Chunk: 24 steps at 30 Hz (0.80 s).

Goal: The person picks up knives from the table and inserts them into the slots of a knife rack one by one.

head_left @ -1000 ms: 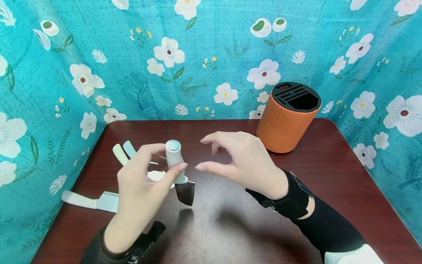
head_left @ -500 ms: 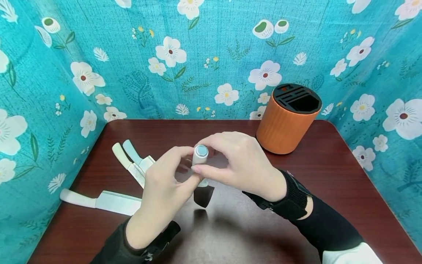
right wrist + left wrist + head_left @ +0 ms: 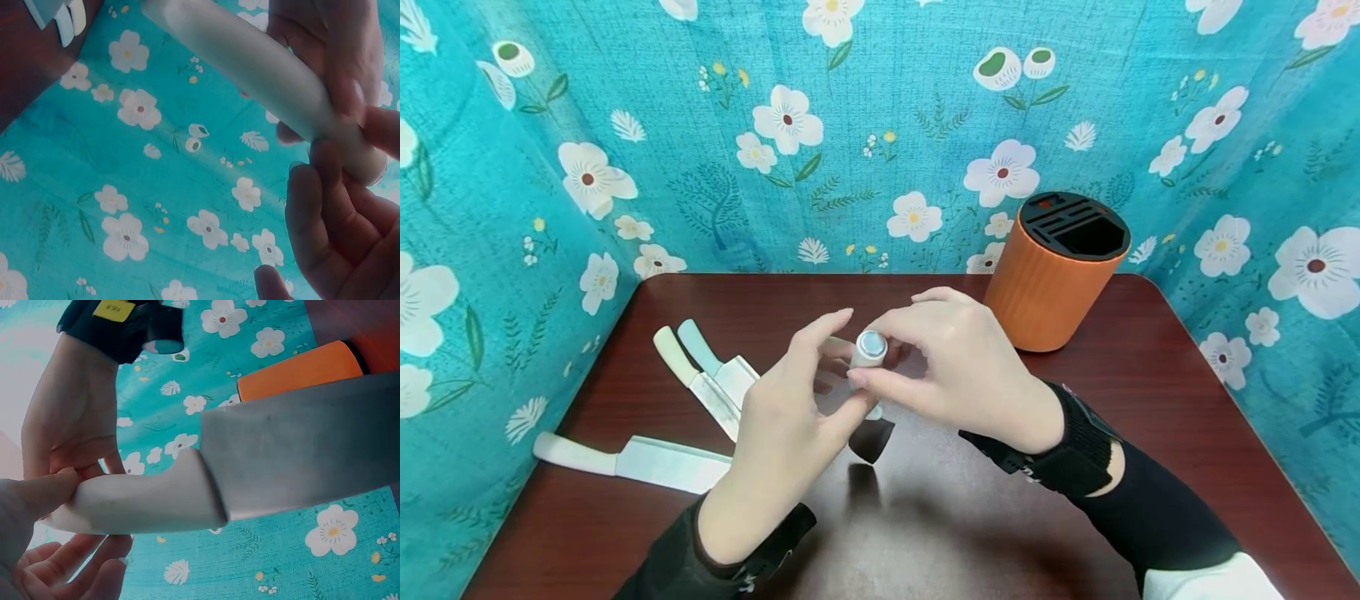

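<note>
A kitchen knife with a white handle (image 3: 870, 350) and a broad blade (image 3: 300, 450) is held upright, blade down, above the table. My right hand (image 3: 951, 358) pinches the upper handle between thumb and index finger. Lower on the same handle, the thumb of my left hand (image 3: 797, 408) presses while its other fingers curl behind. The left index finger is raised off the handle. In the right wrist view both hands meet around the handle (image 3: 250, 75). The head view foreshortens the knife, with a dark part of its blade showing beneath my hands.
Three more knives lie at the left: one with a cream handle (image 3: 674, 356), one with a light blue handle (image 3: 698, 346), and a white-handled one (image 3: 576, 454). An orange knife block (image 3: 1048, 283) with a slotted black top stands back right. A flowered curtain surrounds the table (image 3: 1150, 375).
My left hand has carried the knife right to my right hand, which now grips the handle's top. In the last half second the left index finger has lifted away.
</note>
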Tool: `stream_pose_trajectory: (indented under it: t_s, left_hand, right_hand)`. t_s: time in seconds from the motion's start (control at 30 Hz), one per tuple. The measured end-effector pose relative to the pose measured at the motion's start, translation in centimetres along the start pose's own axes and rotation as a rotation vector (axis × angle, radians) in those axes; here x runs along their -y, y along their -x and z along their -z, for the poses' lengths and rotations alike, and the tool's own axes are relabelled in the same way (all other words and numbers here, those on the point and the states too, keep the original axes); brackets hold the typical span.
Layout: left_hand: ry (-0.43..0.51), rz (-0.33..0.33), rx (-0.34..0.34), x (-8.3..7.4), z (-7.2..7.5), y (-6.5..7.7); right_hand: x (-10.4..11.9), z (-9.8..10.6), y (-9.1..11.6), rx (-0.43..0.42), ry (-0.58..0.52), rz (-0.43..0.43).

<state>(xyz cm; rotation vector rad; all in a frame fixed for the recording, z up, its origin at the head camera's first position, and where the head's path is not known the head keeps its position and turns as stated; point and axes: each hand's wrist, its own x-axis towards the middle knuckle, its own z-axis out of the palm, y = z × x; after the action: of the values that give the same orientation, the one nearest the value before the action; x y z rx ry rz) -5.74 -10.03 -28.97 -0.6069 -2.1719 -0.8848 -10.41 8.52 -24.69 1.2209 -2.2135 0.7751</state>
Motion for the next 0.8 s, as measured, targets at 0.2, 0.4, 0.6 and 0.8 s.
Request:
stream_pose_trajectory:
  t_s: [0.2, 0.4, 0.6, 0.8]
  left_hand:
    - [-0.028, 0.062, 0.082, 0.4, 0.2, 0.7]
    - [-0.113, 0.252, 0.194, 1.8, 1.0, 2.5]
    - [-0.196, 0.386, 0.319, 3.8, 1.5, 5.0]
    - [-0.263, 0.467, 0.366, 5.9, 2.3, 7.7]
  right_hand:
    - [-1.1, 2.0, -0.6, 0.010, 0.026, -0.066]
    - [-3.4, 5.4, -1.8, 0.014, 0.029, -0.178]
    - [-6.1, 10.1, -4.0, -0.003, 0.077, -0.274]
    - [-9.7, 14.7, -6.1, -0.023, -0.001, -0.413]
